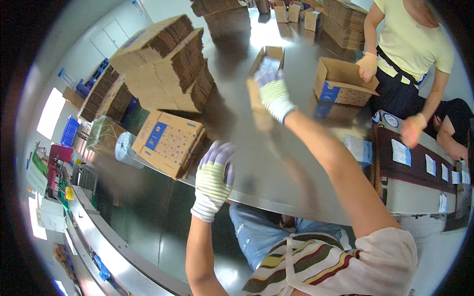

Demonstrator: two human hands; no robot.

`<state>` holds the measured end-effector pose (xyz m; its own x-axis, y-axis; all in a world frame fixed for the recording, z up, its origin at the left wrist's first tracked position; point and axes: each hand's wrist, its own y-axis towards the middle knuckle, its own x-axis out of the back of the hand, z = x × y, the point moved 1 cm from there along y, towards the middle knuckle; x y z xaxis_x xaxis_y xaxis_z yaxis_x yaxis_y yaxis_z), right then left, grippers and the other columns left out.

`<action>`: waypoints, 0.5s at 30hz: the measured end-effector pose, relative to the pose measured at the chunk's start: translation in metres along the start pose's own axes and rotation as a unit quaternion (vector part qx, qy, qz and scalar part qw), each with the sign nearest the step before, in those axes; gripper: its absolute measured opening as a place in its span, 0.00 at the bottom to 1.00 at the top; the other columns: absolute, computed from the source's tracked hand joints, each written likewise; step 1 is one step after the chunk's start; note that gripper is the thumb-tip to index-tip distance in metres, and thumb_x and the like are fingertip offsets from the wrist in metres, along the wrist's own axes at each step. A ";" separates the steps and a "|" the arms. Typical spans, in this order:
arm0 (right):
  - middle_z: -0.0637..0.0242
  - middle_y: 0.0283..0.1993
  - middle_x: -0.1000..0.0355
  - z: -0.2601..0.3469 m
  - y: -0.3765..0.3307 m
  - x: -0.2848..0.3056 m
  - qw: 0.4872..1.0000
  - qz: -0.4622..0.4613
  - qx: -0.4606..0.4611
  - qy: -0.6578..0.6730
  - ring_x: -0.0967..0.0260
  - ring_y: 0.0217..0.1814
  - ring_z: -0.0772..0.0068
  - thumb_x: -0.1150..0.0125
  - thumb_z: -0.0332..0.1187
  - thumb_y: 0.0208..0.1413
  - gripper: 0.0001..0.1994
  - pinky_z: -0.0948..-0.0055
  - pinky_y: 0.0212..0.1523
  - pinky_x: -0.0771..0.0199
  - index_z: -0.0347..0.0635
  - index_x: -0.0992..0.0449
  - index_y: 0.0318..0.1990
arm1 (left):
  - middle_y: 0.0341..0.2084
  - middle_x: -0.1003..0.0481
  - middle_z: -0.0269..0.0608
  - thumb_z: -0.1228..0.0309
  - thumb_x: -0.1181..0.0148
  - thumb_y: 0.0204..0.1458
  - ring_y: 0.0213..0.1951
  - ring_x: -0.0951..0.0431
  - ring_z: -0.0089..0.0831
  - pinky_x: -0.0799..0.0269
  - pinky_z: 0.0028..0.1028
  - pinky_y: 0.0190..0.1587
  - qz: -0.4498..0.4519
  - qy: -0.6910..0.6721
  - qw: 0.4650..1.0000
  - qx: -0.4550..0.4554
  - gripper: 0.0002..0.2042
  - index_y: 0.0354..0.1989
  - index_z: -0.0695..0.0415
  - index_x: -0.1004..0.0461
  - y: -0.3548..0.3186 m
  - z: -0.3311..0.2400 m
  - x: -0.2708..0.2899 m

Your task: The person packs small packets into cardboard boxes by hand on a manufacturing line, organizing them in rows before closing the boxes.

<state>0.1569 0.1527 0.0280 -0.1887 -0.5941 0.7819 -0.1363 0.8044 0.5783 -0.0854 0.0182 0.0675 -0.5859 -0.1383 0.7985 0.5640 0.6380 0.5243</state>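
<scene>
My right hand (274,93), in a white and lavender striped glove, reaches far over the table into a narrow open cardboard box (253,93). At its fingertips is a blue and white packet (269,64), which the fingers appear to grip; motion blurs the fingertips and the box's inside is mostly hidden. My left hand (212,180), gloved alike, is raised above the table's near edge with fingers stretched out and nothing in it. Beside it lie flat folded cartons (168,140) with a blue label.
Tall stacks of flattened cardboard (158,69) stand on the left of the metal table (247,167). At right, a co-worker's gloved hand (367,66) touches an open carton (340,91). Packets (401,152) lie on a dark conveyor belt (387,148); another packet pile (358,149) is nearer.
</scene>
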 end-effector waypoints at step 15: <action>0.53 0.64 0.46 0.031 -0.216 -0.009 0.944 0.196 0.039 0.262 0.53 0.68 0.53 0.51 0.54 0.53 0.32 0.53 0.68 0.60 0.39 0.40 0.59 | 0.62 0.48 0.54 0.60 0.36 0.42 0.62 0.47 0.57 0.45 0.50 0.59 0.232 0.301 0.881 0.281 0.42 0.66 0.47 0.53 0.032 0.133 -0.019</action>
<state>0.1573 -0.0156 -0.1108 0.2647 -0.1539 0.9520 -0.2300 0.9486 0.2172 -0.1341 0.1420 0.0295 0.1433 -0.0326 0.9891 0.1853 0.9827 0.0055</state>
